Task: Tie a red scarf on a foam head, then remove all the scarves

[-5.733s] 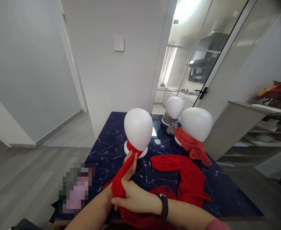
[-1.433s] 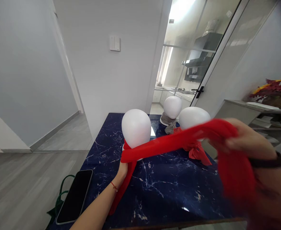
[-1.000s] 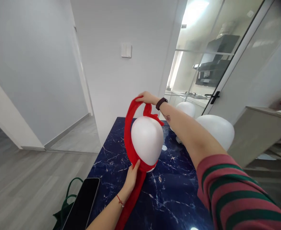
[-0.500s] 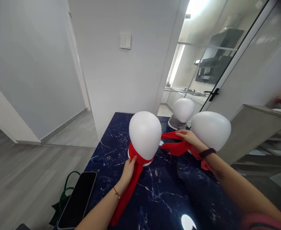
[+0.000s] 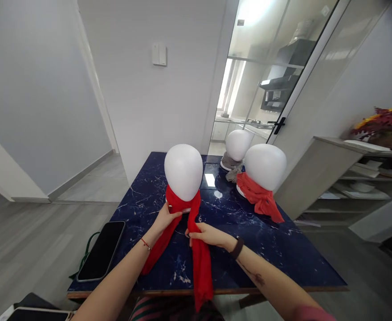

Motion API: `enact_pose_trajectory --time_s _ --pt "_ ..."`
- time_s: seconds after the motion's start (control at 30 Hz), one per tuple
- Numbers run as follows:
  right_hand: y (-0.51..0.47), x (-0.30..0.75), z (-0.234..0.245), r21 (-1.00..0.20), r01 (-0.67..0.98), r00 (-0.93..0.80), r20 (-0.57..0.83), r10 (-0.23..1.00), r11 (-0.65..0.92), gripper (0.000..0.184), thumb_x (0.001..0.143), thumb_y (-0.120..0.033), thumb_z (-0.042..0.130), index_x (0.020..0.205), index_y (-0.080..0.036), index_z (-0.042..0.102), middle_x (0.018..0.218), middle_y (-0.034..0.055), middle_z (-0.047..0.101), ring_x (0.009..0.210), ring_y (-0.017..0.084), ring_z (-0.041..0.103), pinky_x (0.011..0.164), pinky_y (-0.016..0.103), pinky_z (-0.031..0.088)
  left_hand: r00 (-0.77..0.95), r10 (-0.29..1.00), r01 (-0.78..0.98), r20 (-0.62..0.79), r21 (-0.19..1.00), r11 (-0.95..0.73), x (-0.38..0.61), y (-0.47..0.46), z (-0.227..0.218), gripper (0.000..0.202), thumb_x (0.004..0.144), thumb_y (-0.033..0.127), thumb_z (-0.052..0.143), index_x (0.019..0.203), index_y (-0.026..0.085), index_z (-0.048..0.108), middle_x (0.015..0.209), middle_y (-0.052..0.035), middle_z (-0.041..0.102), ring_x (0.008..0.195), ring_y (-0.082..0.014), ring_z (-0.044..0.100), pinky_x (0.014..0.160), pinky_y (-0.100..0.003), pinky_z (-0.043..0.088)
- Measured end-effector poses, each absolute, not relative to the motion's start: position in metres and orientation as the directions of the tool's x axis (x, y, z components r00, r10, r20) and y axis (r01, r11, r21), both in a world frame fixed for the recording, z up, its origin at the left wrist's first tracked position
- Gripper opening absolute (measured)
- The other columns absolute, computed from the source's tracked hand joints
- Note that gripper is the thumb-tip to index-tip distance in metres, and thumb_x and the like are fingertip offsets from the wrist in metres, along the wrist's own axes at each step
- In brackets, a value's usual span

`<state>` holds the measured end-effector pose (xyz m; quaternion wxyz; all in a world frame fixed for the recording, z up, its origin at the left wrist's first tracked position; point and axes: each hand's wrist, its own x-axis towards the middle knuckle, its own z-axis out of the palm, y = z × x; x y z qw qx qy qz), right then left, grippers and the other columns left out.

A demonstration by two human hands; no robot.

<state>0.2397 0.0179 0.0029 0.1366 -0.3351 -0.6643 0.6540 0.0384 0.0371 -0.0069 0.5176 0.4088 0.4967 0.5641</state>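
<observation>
A white mannequin head (image 5: 183, 171) stands on the dark blue marbled table (image 5: 239, 272), a red scarf (image 5: 201, 258) wrapped around its neck. Both scarf ends run toward me; the right one hangs over the table's front edge. My left hand (image 5: 165, 217) is closed on the scarf at the neck's lower left, thumb at the front. Lower and to the right, my right hand (image 5: 206, 233) grips the right-hand length of the same scarf. Some fingertips of both hands are hidden by the cloth.
At the right stands another white head (image 5: 265, 165) wearing a coral scarf (image 5: 259, 196). Behind it, a smaller white head (image 5: 238, 145) has a grey scarf (image 5: 230, 161). A black-screened phone (image 5: 101, 251) lies at the table's left edge. Shelves (image 5: 359, 178) stand farther right.
My right hand has brought its scarf end from the right, beside the head, round to the front. My left hand stays at the neck. The view has shifted to the right.
</observation>
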Motion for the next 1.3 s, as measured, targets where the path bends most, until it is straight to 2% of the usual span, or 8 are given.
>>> enact_pose_trajectory --time_s 0.23,0.37,0.57,0.73,0.87,1.03,1.17,1.3 --pt "0.018 0.196 -0.003 -0.991 0.103 -0.765 -0.137 0.629 -0.091 0.047 0.076 -0.053 0.061 0.103 -0.016 0.055 0.070 0.0015 0.066 0.065 0.016 0.063 0.064 0.028 0.047 -0.295 0.952 -0.082 -0.081 0.995 0.059 0.025 0.033 -0.006 0.072 0.069 0.018 0.066 0.133 0.014 0.033 0.101 -0.0126 0.066 0.077 -0.0198 0.067 0.078 -0.036 0.051" --pt "0.018 0.193 -0.017 -0.981 -0.020 -0.622 -0.137 0.771 -0.191 0.053 0.072 -0.064 0.060 0.094 -0.017 0.053 0.063 0.0009 0.065 0.053 0.015 0.058 0.054 0.026 0.045 -0.272 0.962 0.333 -0.011 0.937 0.105 0.017 0.002 -0.010 0.089 0.065 0.030 0.072 0.139 0.014 0.025 0.104 -0.0134 0.064 0.092 -0.0262 0.064 0.084 -0.038 0.046" --pt "0.018 0.201 -0.014 -0.994 -0.050 -0.612 -0.051 0.789 -0.102 0.050 0.077 -0.066 0.053 0.077 -0.015 0.055 0.059 0.0018 0.061 0.059 0.016 0.059 0.060 0.029 0.047 -0.185 0.966 0.834 0.180 0.548 0.057 0.022 -0.043 -0.011 0.011 0.076 0.019 0.051 0.083 0.015 0.059 0.102 -0.0147 0.059 0.101 -0.0296 0.055 0.090 -0.042 0.040" --pt "0.011 0.208 -0.001 -0.951 0.090 -0.549 0.201 0.811 0.296 0.044 0.086 -0.054 0.049 0.081 -0.015 0.066 0.082 0.0044 0.064 0.076 0.016 0.057 0.075 0.028 0.043 -0.319 0.922 -0.063 -0.217 0.976 0.208 0.030 -0.041 0.016 0.013 0.080 0.027 0.051 0.082 0.017 0.059 0.079 -0.0068 0.066 0.077 -0.0214 0.065 0.075 -0.035 0.051" --pt "0.011 0.202 -0.009 -0.950 0.187 -0.409 0.157 0.899 0.251 0.046 0.086 -0.055 0.047 0.073 -0.014 0.061 0.069 0.0016 0.059 0.065 0.014 0.051 0.066 0.026 0.042 0.005 0.822 -0.767 -0.569 0.526 0.369 0.037 -0.047 0.034 0.025 0.085 0.017 0.042 0.099 0.012 0.062 0.083 -0.0101 0.070 0.066 -0.0148 0.067 0.060 -0.025 0.055" --pt "0.010 0.187 -0.016 -0.954 -0.153 -0.490 -0.154 0.858 -0.259 0.038 0.070 -0.049 0.070 0.072 -0.015 0.054 0.061 -0.0026 0.056 0.052 0.008 0.047 0.050 0.019 0.037 0.090 0.798 -0.880 -0.597 0.328 0.344 0.060 -0.063 0.038 0.031 0.090 0.015 0.035 0.099 0.008 0.064 0.081 -0.0127 0.073 0.073 -0.0163 0.071 0.061 -0.022 0.057" --pt "0.011 0.186 -0.011 -0.663 -0.157 -0.711 -0.439 0.549 -0.732 0.043 0.081 -0.058 0.053 0.066 -0.018 0.047 0.038 -0.0105 0.036 0.029 0.003 0.025 0.032 0.015 0.025 0.044 0.813 -0.774 -0.580 0.495 0.395 0.086 -0.068 0.032 0.029 0.086 0.029 0.053 0.095 0.005 0.066 0.079 -0.0158 0.073 0.078 -0.0249 0.071 0.067 -0.031 0.058" --pt "0.011 0.188 -0.014 -0.687 -0.050 -0.664 -0.519 0.538 -0.725 0.038 0.078 -0.052 0.060 0.066 -0.019 0.046 0.033 -0.0120 0.035 0.024 0.003 0.021 0.027 0.015 0.016 -0.064 0.824 -0.649 -0.562 0.651 0.393 0.093 -0.067 0.011 0.032 0.078 0.033 0.066 0.096 0.007 0.067 0.081 -0.0146 0.073 0.082 -0.0268 0.070 0.076 -0.036 0.057"
